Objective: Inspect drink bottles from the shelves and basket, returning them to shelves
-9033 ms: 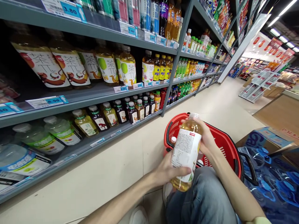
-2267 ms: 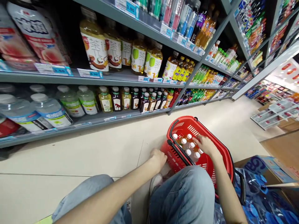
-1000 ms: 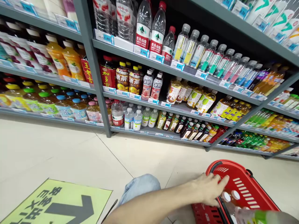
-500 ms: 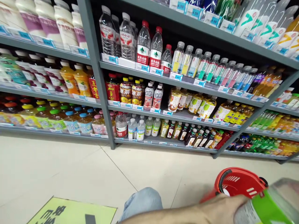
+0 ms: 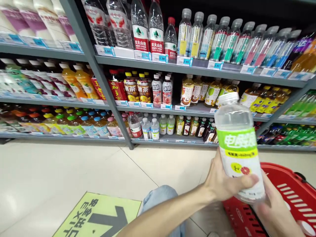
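Both my hands hold one clear plastic bottle (image 5: 235, 144) with a white cap and a green and white label, upright in front of me. My left hand (image 5: 222, 179) wraps round its lower part, thumb across the label. My right hand (image 5: 274, 207) cups the bottle's base from below and right. A red shopping basket (image 5: 293, 194) sits on the floor under the bottle, at the lower right. My knee in blue jeans (image 5: 160, 197) shows beneath my left forearm.
Grey store shelves (image 5: 172, 67) run across the view, packed with water, tea and juice bottles behind price tags. A grey upright post (image 5: 103, 82) divides the shelving. A green floor sticker with a dark arrow (image 5: 96, 215) lies on the pale tiles at lower left.
The green-labelled bottle has risen from the lower right edge to upright in front of me, with both hands now on it. The view has shifted slightly right and down.
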{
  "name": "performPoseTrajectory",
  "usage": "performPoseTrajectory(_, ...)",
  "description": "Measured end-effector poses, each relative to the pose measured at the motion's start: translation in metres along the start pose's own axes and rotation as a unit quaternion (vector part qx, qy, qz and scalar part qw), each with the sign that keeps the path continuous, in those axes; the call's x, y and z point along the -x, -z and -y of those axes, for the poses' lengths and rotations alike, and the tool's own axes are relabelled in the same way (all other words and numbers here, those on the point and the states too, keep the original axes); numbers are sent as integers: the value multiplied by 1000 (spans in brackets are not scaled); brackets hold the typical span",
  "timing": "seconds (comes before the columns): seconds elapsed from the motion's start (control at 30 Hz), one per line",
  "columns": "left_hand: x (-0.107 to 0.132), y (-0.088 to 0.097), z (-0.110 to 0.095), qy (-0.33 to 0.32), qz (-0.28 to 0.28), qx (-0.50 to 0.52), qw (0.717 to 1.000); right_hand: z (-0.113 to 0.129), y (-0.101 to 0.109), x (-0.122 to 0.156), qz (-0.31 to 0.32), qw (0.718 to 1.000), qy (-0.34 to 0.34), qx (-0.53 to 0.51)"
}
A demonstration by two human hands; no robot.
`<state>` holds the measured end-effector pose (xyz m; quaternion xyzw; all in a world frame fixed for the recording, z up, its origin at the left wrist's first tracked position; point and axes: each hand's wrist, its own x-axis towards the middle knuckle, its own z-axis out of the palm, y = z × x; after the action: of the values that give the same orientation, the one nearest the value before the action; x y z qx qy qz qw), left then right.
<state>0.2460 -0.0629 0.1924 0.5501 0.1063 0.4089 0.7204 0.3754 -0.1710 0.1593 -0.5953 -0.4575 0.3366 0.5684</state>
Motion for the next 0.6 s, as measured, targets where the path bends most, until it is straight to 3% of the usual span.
performPoseTrajectory(0.1,2,3,11,-2,-29,28,999,10,-10,-1,-54,993,-6,102)
performPoseTrajectory(0.2,2,3,17,16,-39,38,998,17,-16,-4,-66,988,11,142)
performPoseTrajectory(0.43,0,9,17,5,28,-17,999,15,-33,-2,-124,988,3,91)
performPoseTrajectory(0.6,-10,12,21,28,17,78,996,9,-39,-3,-69,997,-10,-18)
